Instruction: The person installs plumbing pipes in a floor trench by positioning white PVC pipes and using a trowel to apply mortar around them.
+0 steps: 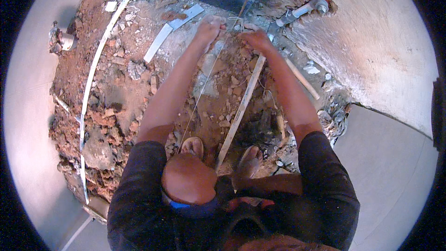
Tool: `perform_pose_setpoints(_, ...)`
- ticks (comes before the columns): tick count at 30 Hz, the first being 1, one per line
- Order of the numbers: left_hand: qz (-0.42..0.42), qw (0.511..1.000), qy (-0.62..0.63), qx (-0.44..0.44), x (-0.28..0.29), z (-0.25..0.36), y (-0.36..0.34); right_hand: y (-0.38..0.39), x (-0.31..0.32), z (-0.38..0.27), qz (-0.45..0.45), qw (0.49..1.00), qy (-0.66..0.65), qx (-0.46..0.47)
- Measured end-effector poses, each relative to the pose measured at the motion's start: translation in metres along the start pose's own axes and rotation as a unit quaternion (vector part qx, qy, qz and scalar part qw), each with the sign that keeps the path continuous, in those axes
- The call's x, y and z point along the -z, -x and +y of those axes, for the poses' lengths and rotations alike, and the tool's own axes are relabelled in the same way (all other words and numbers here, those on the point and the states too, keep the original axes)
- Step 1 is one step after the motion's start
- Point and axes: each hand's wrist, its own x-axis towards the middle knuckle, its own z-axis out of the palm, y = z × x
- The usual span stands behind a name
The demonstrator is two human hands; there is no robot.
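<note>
Keep the thin pale string (200,94) taut beside the slender brown rod (245,3); the left hand (210,29) and right hand (257,39) curl nearby, their grasp unclear.

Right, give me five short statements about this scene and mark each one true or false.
1. The left hand and right hand are both near the thin string. True.
2. The long white strip lies to the person's right. False: the long white strip lies to the left.
3. A wooden strip lies on the ground between the forearms. True.
4. Closed boots hide the toes. False: bare toes show.
5. A pipe comes out of the right-hand wall. True.
</note>
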Motion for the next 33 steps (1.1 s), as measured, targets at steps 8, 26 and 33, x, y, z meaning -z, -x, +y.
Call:
perform_pose_setpoints(8,0.143,0.970,-0.193,-0.030,0.055,0.110,0.195,0.130,0.059,0.069,0.060,0.933,0.316,0.164)
perform_pose_setpoints(26,0.292,0.856,-0.165,0.394,0.052,0.269,0.727,0.607,0.121,-0.175,-0.325,0.901,0.027,-0.286)
perform_pose_setpoints(33,0.300,0.864,-0.050,0.401,-0.089,0.256,0.849,0.535,0.175,-0.180,-0.282,0.933,0.164,-0.149)
